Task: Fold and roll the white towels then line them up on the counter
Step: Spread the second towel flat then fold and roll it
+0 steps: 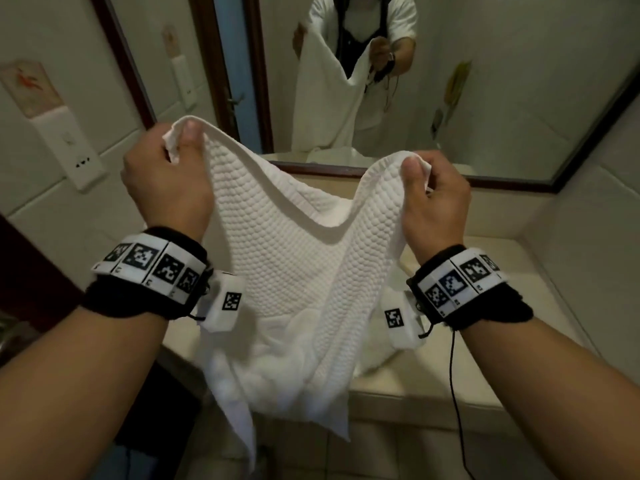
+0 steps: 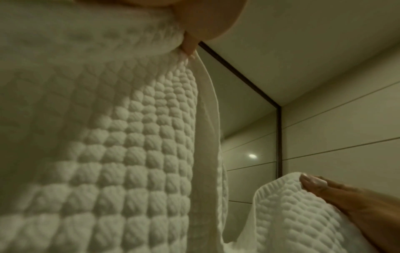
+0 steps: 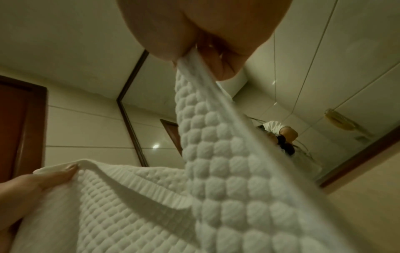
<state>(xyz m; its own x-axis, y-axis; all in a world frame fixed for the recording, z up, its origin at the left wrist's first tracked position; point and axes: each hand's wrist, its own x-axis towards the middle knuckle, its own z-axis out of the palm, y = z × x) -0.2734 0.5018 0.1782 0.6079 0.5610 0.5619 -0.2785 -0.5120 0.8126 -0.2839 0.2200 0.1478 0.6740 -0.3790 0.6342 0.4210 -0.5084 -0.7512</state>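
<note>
A white quilted towel [image 1: 291, 265] hangs in the air above the counter [image 1: 540, 299], held up by its two top corners. My left hand [image 1: 180, 143] pinches the left corner between thumb and fingers. My right hand [image 1: 415, 171] pinches the right corner the same way. The top edge sags between the two hands and the lower end hangs below the counter's front edge. In the left wrist view the towel [image 2: 121, 137] fills the left side, with the right hand [image 2: 337, 195] low at the right. In the right wrist view the towel [image 3: 227, 179] drops from my fingers, the left hand [image 3: 43, 181] low left.
A framed mirror [image 1: 450, 81] runs along the back of the counter and reflects a person holding the towel. Tiled walls close in on the left and right. A white socket panel [image 1: 78, 157] is on the left wall. A black cable [image 1: 457, 393] hangs from my right wrist.
</note>
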